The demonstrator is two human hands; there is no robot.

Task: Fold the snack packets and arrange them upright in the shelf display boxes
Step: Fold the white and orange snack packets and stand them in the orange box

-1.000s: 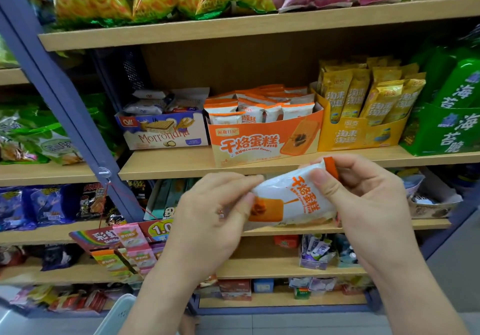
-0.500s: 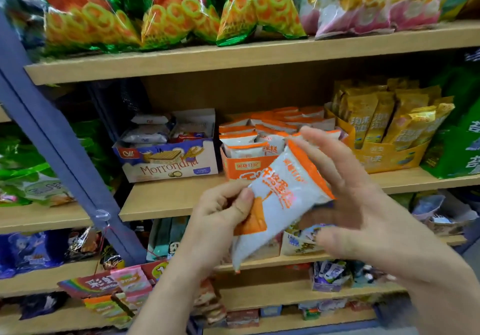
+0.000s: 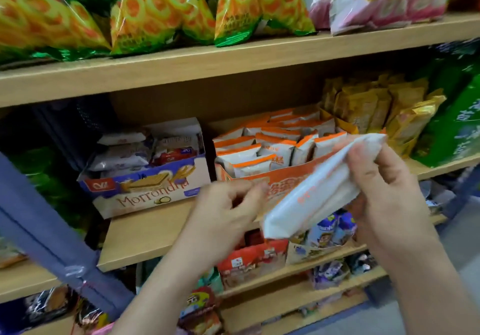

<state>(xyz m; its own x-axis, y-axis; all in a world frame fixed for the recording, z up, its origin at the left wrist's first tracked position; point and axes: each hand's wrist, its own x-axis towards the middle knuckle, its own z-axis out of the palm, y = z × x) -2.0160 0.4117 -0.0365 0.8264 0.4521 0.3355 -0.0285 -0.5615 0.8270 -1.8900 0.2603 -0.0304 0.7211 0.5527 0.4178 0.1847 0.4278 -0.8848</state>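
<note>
I'm mid-fold: my right hand (image 3: pixel 376 179) pinches the packet (image 3: pixel 311 197) at its top. My left hand (image 3: pixel 226 205) is curled beside it, but I cannot tell whether it grips. Next, I judge, slot it upright into the orange box (image 3: pixel 280 182).

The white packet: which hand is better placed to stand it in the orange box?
Probably right. The right hand grips the white packet at its upper end, directly before the orange box. The left hand is beside it, with no clear grip.
</note>
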